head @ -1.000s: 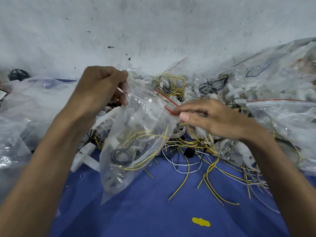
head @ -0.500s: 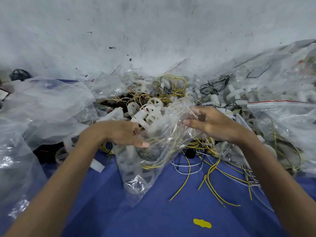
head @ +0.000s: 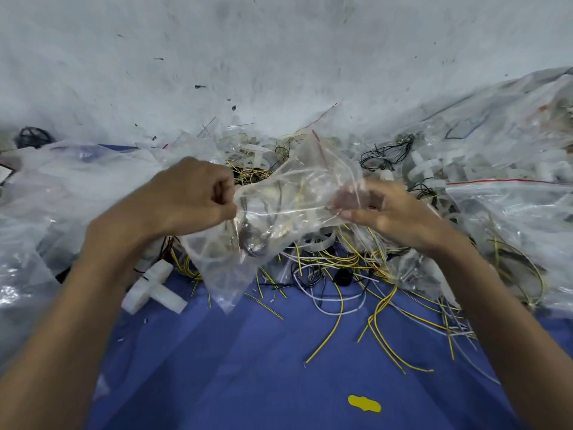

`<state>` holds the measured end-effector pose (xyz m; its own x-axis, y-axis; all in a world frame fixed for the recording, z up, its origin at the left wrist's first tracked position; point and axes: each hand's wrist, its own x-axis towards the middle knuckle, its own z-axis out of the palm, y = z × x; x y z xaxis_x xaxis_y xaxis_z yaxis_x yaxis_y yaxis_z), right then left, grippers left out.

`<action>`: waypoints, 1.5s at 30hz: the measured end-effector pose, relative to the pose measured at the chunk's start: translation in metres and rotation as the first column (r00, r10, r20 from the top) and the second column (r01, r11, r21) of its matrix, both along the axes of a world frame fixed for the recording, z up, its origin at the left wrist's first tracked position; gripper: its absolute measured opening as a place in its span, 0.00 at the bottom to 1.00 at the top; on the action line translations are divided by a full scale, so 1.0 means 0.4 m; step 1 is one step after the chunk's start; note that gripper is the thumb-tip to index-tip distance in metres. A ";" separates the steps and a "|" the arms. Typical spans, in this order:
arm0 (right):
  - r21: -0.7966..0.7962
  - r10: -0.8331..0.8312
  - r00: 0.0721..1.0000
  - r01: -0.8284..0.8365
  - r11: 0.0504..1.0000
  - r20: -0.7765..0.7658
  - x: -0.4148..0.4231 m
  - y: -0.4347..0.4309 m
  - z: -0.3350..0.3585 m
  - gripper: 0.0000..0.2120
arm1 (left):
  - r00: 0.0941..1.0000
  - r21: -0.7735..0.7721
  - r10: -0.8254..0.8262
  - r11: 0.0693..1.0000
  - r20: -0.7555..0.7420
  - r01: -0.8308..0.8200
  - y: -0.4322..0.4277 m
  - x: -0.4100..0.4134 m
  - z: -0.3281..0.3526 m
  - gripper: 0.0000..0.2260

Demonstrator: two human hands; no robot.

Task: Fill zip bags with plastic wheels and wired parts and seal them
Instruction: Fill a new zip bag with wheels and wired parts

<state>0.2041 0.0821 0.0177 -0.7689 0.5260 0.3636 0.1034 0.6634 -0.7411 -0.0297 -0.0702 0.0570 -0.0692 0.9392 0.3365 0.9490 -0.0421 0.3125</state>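
A clear zip bag (head: 279, 212) with a red strip near its top hangs between my two hands over the blue cloth. Inside it I make out blurred white plastic wheels and yellow and dark wires. My left hand (head: 189, 197) grips the bag's left side in curled fingers. My right hand (head: 381, 212) pinches its right side, the fingertips partly behind the plastic. A pile of loose white plastic wheels (head: 431, 169) and wired parts (head: 350, 262) lies behind and under the bag.
Filled clear bags (head: 511, 218) are heaped at the right, and more plastic bags (head: 46, 193) lie at the left. A white cross-shaped plastic piece (head: 155, 287) lies by my left forearm. Blue cloth (head: 248, 367) with a yellow mark (head: 364, 403) covers the near area. A grey wall rises behind.
The bag has been lifted and turned so that it stretches sideways between my hands. My left hand rose and curled on the bag's left side, and my right hand took hold of its right side.
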 end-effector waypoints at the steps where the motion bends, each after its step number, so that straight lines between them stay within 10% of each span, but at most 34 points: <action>1: 0.066 -0.010 0.999 0.008 0.998 0.033 0.001 0.004 -0.003 0.12 | 0.991 -0.078 -0.131 0.988 0.035 0.134 -0.023 0.019 0.019 0.10; 4: 0.304 -0.010 0.997 -0.015 0.953 0.080 0.000 0.031 -0.020 0.11 | 0.837 -0.398 -0.446 0.738 0.317 0.545 -0.083 0.069 0.064 0.03; 8: 0.468 -0.046 0.992 -0.016 0.884 0.121 0.010 0.069 -0.042 0.07 | 0.953 -0.478 -0.233 0.826 0.192 0.298 -0.039 0.035 0.028 0.10; 19: -0.110 -0.080 0.958 0.114 0.987 0.276 0.027 0.042 -0.016 0.21 | 0.998 -0.721 -0.044 0.689 0.051 0.068 0.060 0.026 -0.109 0.24; 24: -0.058 0.062 0.880 -0.039 0.998 0.471 0.026 0.012 -0.013 0.19 | 0.988 -0.761 -0.050 0.633 0.146 0.145 0.072 0.042 -0.123 0.24; 29: -0.314 0.270 0.815 -0.114 0.943 0.513 -0.004 -0.032 -0.021 0.09 | 0.985 -0.810 -0.129 0.586 -0.112 -0.016 0.055 0.011 -0.103 0.13; 33: -0.251 0.322 0.740 -0.211 0.945 0.590 -0.062 -0.066 -0.078 0.07 | 0.953 -0.795 -0.053 0.566 -0.297 -0.217 0.043 0.006 -0.098 0.23; 41: -0.115 0.242 0.863 -0.213 0.970 0.443 -0.068 -0.049 -0.091 0.16 | 0.978 -0.429 -0.188 0.893 -0.090 0.132 0.066 0.076 -0.084 0.29; 45: -0.155 0.088 0.960 -0.047 0.987 0.267 -0.062 -0.019 -0.068 0.16 | 0.966 -0.425 -0.234 0.890 -0.108 0.168 0.105 0.113 -0.093 0.28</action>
<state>0.1792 0.0745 -0.0096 -0.8633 0.5013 0.0592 0.2731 0.5624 -0.7805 0.0155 -0.0283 0.0197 0.1569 0.9836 -0.0888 0.9709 -0.1372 0.1965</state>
